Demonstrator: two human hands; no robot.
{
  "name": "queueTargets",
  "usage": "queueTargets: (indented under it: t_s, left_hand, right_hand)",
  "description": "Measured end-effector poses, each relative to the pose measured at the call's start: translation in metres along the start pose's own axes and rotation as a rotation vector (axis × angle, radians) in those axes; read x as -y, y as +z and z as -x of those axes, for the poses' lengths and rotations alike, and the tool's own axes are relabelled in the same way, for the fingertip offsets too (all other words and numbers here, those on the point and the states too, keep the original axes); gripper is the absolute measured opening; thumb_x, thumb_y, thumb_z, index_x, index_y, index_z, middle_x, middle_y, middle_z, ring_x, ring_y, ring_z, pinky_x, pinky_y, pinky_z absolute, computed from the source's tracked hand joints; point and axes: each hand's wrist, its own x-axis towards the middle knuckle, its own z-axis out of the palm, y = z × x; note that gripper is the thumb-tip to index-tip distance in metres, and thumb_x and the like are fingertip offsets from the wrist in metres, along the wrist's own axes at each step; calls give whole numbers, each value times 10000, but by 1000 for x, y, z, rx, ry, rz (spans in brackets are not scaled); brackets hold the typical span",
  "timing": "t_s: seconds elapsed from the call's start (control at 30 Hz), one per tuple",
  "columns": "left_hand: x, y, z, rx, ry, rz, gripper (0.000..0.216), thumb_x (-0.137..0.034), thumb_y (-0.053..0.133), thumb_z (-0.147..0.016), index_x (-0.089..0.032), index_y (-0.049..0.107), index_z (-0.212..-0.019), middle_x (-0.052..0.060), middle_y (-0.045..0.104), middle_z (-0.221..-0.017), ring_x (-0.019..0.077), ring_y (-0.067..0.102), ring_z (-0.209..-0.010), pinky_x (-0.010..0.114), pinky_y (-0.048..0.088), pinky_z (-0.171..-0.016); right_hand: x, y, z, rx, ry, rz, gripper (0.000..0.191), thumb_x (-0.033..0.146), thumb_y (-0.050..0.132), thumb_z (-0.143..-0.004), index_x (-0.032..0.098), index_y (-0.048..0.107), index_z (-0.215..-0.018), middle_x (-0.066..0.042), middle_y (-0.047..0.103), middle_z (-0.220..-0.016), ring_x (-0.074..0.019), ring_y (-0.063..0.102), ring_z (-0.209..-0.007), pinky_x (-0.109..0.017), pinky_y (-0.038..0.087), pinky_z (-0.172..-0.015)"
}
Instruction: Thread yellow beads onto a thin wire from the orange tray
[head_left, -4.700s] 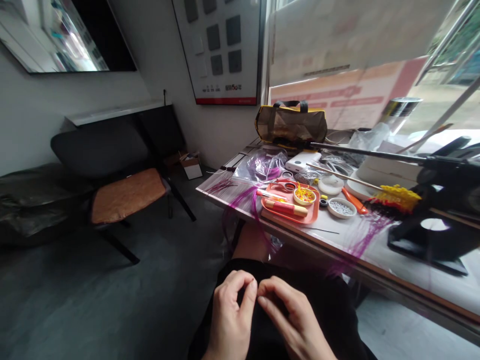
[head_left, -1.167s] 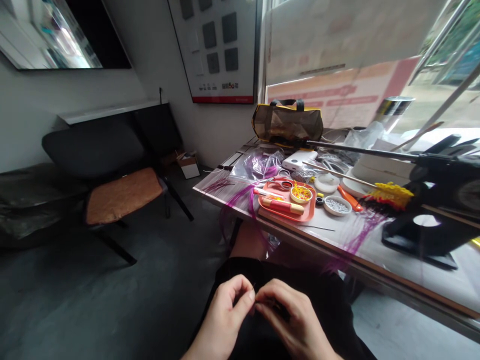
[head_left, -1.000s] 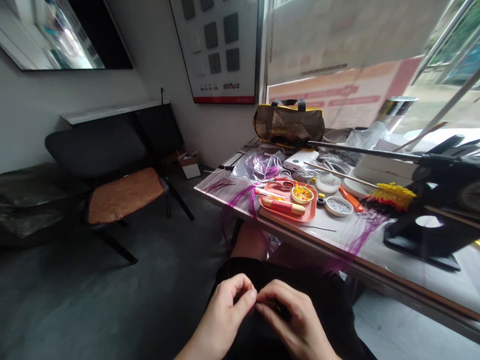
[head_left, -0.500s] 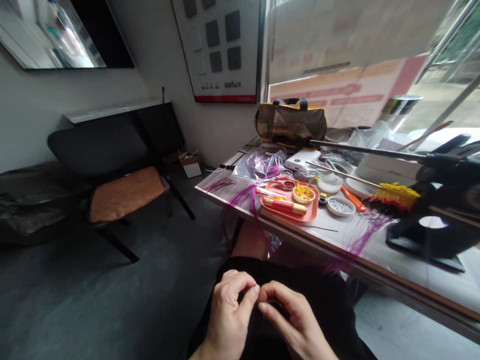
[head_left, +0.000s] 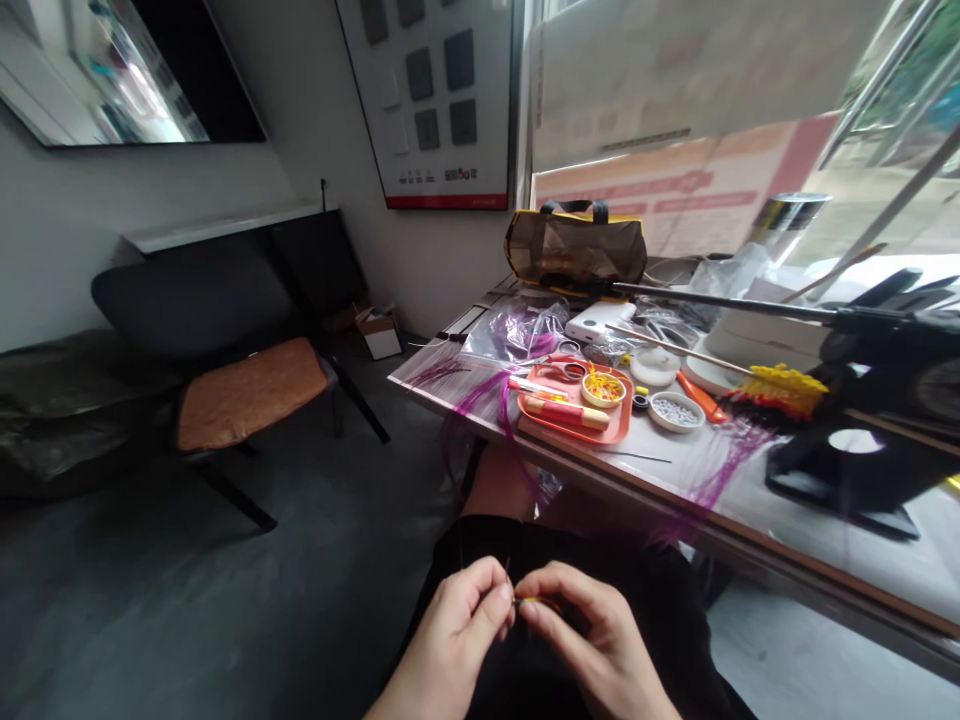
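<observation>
Over my lap, both hands are close together with their fingertips almost meeting. My left hand (head_left: 466, 622) is closed in a pinch of thumb and forefinger, and a fine dark thread (head_left: 508, 568) rises from its fingertips. In my right hand (head_left: 589, 630), thumb and fingers pinch a thin yellow piece (head_left: 531, 601), mostly covered by the fingers. A short dark tip shows in the small gap between the hands. What exactly joins there is too small to make out.
On the table (head_left: 637, 470) ahead lies an orange tray (head_left: 621, 428) with a bowl of yellow-orange bits (head_left: 602, 386). Nearby are a dish of grey beads (head_left: 676, 411), orange-handled tool (head_left: 701, 397), purple strands (head_left: 724, 480) and black stand (head_left: 840, 490). A chair (head_left: 251, 390) stands left.
My hands have shifted slightly down, and my left hand has turned with its fingers more curled. The yellow piece and fine thread now show between the fingers. The view has moved slightly.
</observation>
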Motion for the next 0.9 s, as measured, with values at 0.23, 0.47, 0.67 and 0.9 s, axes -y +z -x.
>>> queueTargets:
  t_s: [0.23,0.47,0.67,0.9]
  left_hand:
    - [4,1,-4,1,-2,111,286,-393,426,-851,-197,404,-645,-38,369,-623,128,352,-616,239,315,-609]
    - [8,4,1,-64,32,-13,329,-452,417,-846,-202,402,-632,-45,349,-605,127,332,-589,240,295,-562]
    - [11,0,-4,-235,45,-3,347,-492,437,-828,-204,417,-635,-46,353,-592,130,335,-585,241,293,-557]
    - [1,3,-17,-318,134,149,361,-485,443,-833,-203,399,-611,-46,350,-586,127,329,-578,239,302,-572]
  right_hand:
    - [3,-1,-4,12,65,5,243,348,586,-805,156,645,-668,-19,611,-591,-132,532,-558,-215,406,-531]
    - [-4,7,-1,-13,219,-128,359,464,579,-784,141,604,-628,11,526,-500,-108,462,-480,-211,368,-468]
    - [36,-39,-46,-5,-289,422,153,283,499,-851,185,615,-856,-50,638,-794,-158,584,-682,-245,463,-626]
    - [75,-94,-149,40,-66,1321,213,73,537,-756,170,666,-616,-75,664,-698,-213,611,-711,-277,399,-600]
